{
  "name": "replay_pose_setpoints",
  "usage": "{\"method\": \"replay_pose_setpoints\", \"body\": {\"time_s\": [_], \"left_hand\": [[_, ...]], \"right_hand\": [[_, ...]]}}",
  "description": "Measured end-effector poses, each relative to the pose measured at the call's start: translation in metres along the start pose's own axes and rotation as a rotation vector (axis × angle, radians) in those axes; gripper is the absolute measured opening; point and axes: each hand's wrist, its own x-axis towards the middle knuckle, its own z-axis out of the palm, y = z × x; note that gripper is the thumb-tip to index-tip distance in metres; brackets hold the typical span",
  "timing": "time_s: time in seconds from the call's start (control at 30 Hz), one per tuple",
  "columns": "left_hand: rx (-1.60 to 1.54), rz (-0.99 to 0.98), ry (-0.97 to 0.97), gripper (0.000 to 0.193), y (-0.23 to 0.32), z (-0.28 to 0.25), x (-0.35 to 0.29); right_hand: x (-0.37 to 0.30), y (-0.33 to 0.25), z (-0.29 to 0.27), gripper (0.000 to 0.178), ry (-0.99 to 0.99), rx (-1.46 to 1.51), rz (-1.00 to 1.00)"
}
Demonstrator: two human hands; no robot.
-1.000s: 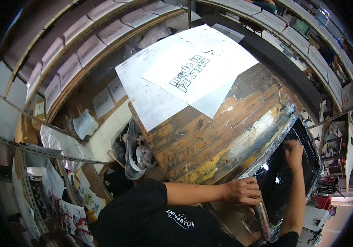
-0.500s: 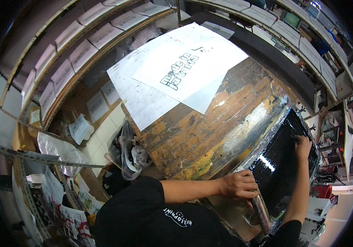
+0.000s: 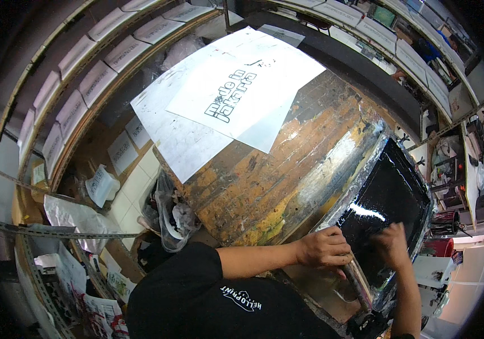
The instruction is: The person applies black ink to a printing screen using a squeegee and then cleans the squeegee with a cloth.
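Note:
A framed printing screen (image 3: 359, 278) is tilted up at the right of the table, its face wet with glossy black. My left hand (image 3: 325, 248) is wrapped round the near edge of its frame, fingers closed. Over the lower part of the black surface (image 3: 395, 181) is my right hand (image 3: 393, 245). Motion smears its fingers, so whether they hold anything is unclear. On the wooden table (image 3: 236, 189), beyond my left arm, lies a white sheet printed with black outlined lettering (image 3: 231, 93). Another large white sheet (image 3: 177, 144) spreads beneath it.
Racks with several printed sheets (image 3: 99, 82) curve along the left and far side. A clear plastic bag (image 3: 168, 220) hangs by the table's left edge. Dark and red containers (image 3: 439, 247) stand right of the screen. Clamps (image 3: 404, 138) sit at the screen's far end.
My right hand has moved from the screen's far right part toward me and to the left, across the black surface. My left hand keeps its grip on the frame. The view has shifted slightly.

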Motion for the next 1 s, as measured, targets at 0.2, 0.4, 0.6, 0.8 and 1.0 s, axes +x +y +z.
{"method": "replay_pose_setpoints", "body": {"time_s": [0.2,0.4,0.6,0.8,1.0], "left_hand": [[0.006,0.049,-0.004,0.041,-0.001,-0.002,0.003],[0.055,0.035,-0.015,0.039,-0.002,-0.005,0.001],[0.065,-0.031,-0.064,0.040,0.003,-0.005,0.000],[0.036,-0.040,-0.035,0.036,0.005,-0.004,0.005],[0.067,-0.028,-0.097,0.040,0.001,-0.008,0.006]], "right_hand": [[0.040,0.151,0.057,0.020,0.469,0.041,0.485],[0.087,0.059,0.035,0.023,0.260,0.175,0.193],[-0.006,-0.044,-0.004,0.052,-0.072,0.143,-0.005],[-0.074,0.086,0.033,0.028,0.111,0.036,0.375],[0.042,0.128,0.047,0.034,0.322,0.072,0.765]]}}
